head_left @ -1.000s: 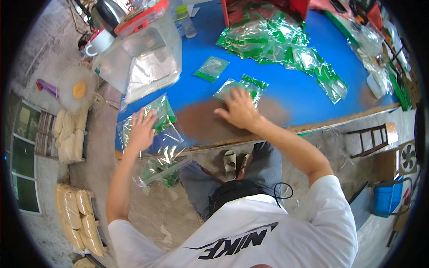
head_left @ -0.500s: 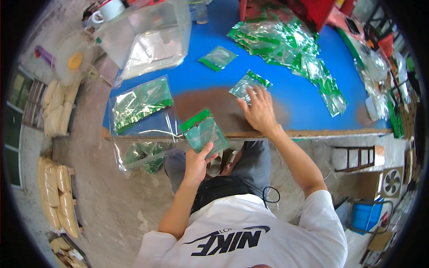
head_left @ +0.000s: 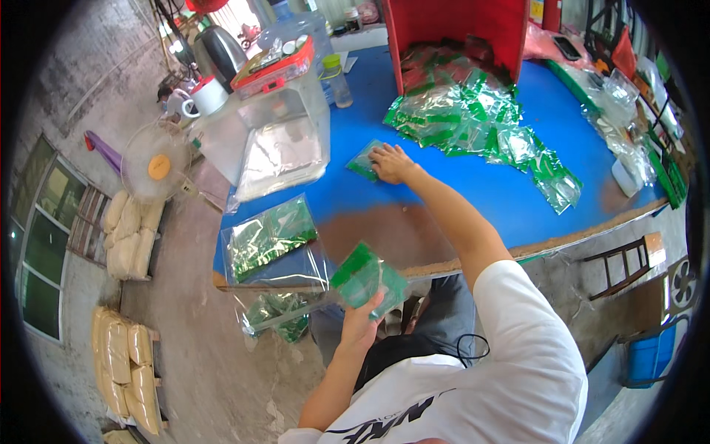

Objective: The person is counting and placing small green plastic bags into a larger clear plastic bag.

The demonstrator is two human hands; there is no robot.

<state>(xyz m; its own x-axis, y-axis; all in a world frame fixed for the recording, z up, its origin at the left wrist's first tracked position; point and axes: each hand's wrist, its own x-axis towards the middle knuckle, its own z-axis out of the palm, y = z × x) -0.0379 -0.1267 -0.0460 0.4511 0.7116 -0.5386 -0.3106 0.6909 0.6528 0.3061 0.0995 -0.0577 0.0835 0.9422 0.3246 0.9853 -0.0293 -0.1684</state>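
Hands work apart — the left hand [head_left: 362, 322] is drawn in close to the body below the table edge, elbow bent, fingers clasped around a small green-topped packet [head_left: 367, 275] held upright. The right hand [head_left: 392, 163] reaches far forward, arm nearly straight, palm down and fingers spread flat on another packet [head_left: 364, 161] lying on the blue table [head_left: 473, 192] — pressing it, not closed around it. A heap of green packets [head_left: 473, 122] lies just beyond.
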